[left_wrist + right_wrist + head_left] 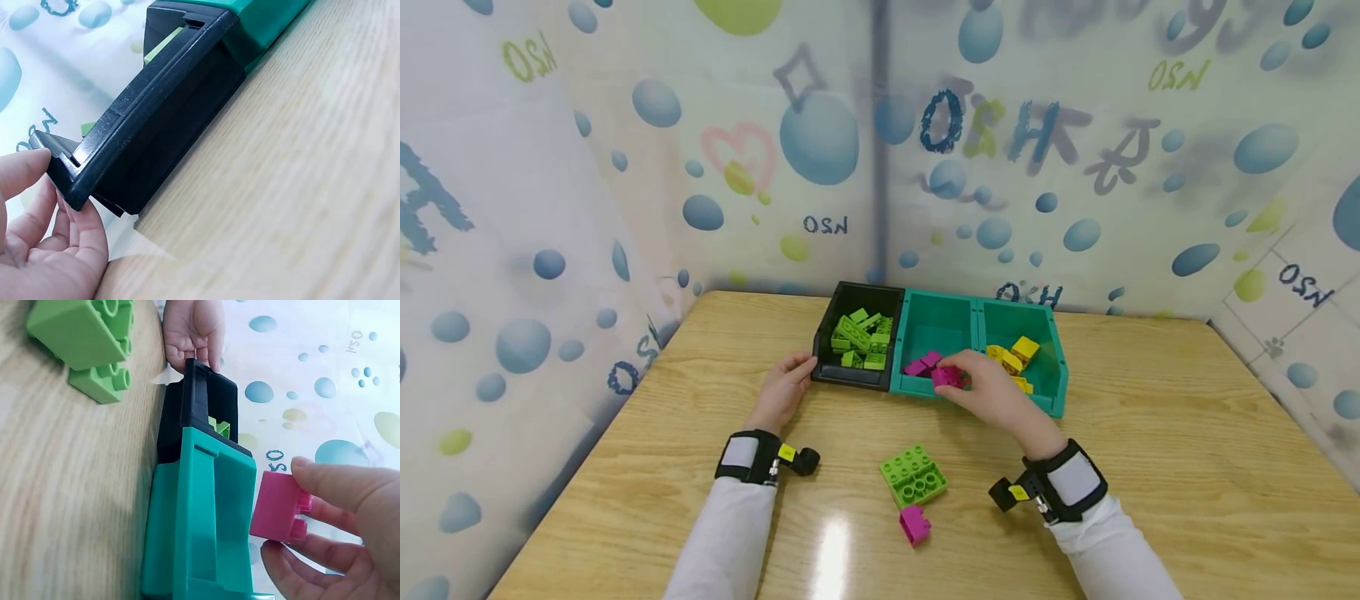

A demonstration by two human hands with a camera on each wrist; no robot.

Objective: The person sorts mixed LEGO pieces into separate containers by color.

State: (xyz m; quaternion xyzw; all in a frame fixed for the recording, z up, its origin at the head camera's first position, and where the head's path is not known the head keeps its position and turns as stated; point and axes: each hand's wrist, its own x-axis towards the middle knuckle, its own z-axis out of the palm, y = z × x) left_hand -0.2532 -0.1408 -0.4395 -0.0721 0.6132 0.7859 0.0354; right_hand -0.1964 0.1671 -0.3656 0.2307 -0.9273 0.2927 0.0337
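My right hand pinches a magenta toy brick between thumb and fingers, over the front of the middle teal bin. The brick's studs face the palm in the right wrist view. Behind it, a few more magenta bricks lie in that bin. My left hand grips the front left corner of the black bin, thumb at the rim and fingers curled under it. Green bricks fill much of the black bin. Yellow bricks sit in the right teal bin, partly hidden by my right hand.
On the wooden table, nearer to me than the bins, are green bricks with a loose magenta brick beside them. The three bins stand side by side near the table's back edge, before a patterned curtain.
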